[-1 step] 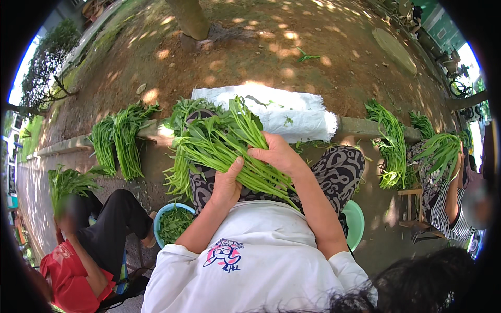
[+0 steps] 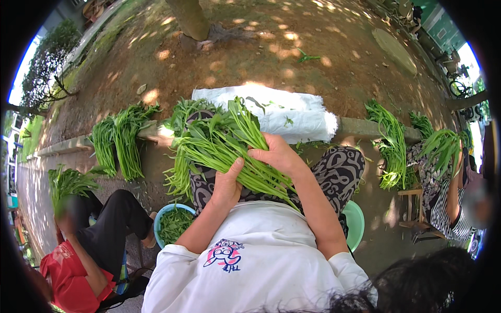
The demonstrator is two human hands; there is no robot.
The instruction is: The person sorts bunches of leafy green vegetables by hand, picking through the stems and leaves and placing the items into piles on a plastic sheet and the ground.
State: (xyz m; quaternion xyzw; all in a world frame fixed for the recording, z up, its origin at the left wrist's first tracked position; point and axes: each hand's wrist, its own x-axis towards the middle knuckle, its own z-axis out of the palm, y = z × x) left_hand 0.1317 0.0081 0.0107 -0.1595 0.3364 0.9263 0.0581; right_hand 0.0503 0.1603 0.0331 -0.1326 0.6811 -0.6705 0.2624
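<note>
A bunch of water spinach point(image 2: 209, 150), long green stems with narrow leaves, lies slanted across my lap. My left hand point(image 2: 227, 181) is closed around its stems from the near left side, thumb on top. From the right, my right hand point(image 2: 281, 155) pinches stems in the same bunch, with a few leafy stalks standing up beyond its thumb. Cut stem ends point toward my white shirt. Under and left of the bunch hangs another heap of the greens point(image 2: 178, 175), partly covered by it. The fingers beneath the stems are hidden.
A blue basin point(image 2: 156, 225) of picked leaves stands by my left leg, a green basin point(image 2: 356, 225) by my right. Beyond my knees a white woven sack point(image 2: 302, 117) lies over the low curb point(image 2: 350, 127). Greens hang on the curb both sides. People holding greens sit left and right.
My hands and the bunch stay almost still. At the right, the greens in the other person's hand have shifted slightly.
</note>
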